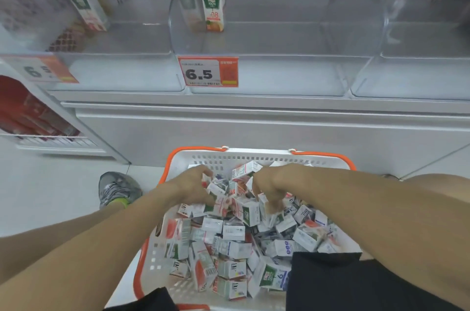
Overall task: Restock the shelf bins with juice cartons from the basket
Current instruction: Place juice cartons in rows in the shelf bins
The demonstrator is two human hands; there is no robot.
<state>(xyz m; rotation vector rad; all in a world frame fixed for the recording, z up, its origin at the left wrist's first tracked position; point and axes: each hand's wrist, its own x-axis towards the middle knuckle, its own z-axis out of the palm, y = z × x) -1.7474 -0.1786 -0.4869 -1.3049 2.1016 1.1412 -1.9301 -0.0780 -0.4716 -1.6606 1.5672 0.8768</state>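
Reaching into the basket (256,158), my left hand (189,187) and right hand (268,184) both curl fingers around juice cartons (232,230) in the pile. Beyond, clear shelf bins (267,74); one upright carton (213,10) in the middle bin.

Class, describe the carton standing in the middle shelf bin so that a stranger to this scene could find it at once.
Start at the row of clear shelf bins above the white basket. Find the orange price tag reading 6.5; the bin behind it holds one upright juice carton. Unlike the carton in the left bin, which leans and shows red at its base, this one has a green top and an orange base.
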